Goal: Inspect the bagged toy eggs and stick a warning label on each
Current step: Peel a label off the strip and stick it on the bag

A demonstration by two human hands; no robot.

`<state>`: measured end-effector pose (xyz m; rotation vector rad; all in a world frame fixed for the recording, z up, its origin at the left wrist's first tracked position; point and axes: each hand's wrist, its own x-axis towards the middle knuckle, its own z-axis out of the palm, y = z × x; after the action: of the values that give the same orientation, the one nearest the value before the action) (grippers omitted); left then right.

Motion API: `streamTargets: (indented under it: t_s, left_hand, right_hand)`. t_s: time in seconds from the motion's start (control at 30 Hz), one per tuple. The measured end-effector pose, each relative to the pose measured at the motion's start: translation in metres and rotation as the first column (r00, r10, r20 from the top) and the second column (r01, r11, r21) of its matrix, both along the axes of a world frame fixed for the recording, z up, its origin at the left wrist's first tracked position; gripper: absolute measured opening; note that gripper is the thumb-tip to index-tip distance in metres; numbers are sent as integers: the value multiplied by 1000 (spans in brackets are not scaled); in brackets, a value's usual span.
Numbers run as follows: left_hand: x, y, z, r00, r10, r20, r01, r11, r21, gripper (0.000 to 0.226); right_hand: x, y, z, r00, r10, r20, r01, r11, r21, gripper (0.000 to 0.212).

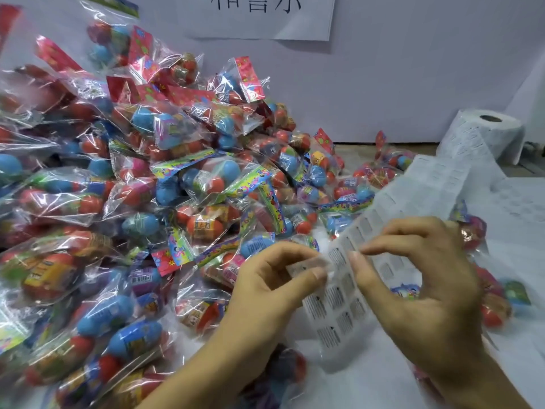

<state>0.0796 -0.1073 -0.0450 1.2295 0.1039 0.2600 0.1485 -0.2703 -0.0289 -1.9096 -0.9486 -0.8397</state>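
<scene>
Bagged toy eggs (165, 184) lie heaped across the counter's (368, 391) left side and back toward the wall, as the head view shows a person's left hand (265, 290) pinching a single warning label (306, 265) off the label strip (339, 293), which the right hand (424, 278) pinches and steadies. The strip runs back to a label roll (483, 137) at the counter's far right corner; no fresh label is discernible on any bag, so nearly the whole heap appears left to do.
</scene>
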Motion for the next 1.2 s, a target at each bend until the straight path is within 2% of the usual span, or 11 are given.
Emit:
streamTargets:
  t_s: [0.23, 0.4, 0.53, 0.7, 0.87, 0.97, 1.13, 1.2]
  left_hand:
    - [-3, 2, 2, 1000, -28, -3, 28, 998, -55, 15]
    - [-4, 2, 2, 996, -59, 60, 57, 998, 30, 10]
    - [-4, 3, 3, 994, -64, 89, 65, 998, -8, 18]
    - [-3, 5, 1, 996, -49, 68, 46, 998, 51, 19]
    - [-5, 5, 2, 995, -73, 74, 71, 997, 30, 14]
    - [-4, 4, 2, 998, -50, 50, 46, 997, 61, 21]
    - [-5, 4, 5, 997, -58, 57, 54, 997, 57, 21]
    - [-6, 4, 5, 996, -61, 65, 58, 997, 44, 18]
  right_hand:
    - [-2, 7, -9, 946, 145, -290, -152, 988, -1, 19]
    - [-7, 12, -10, 912, 241, -332, -219, 970, 102, 16]
    - [-7, 12, -8, 901, 275, -335, -231, 959, 167, 12]
    - [-7, 11, -5, 790, 390, -473, -315, 920, 232, 7]
    - [-4, 9, -5, 704, 443, -555, -340, 897, 283, 10]
    - [-2, 8, -4, 671, 442, -596, -331, 897, 292, 13]
    - [-3, 7, 2, 624, 445, -642, -341, 894, 289, 32]
    - [-4, 6, 5, 615, 435, -657, -334, 899, 282, 25]
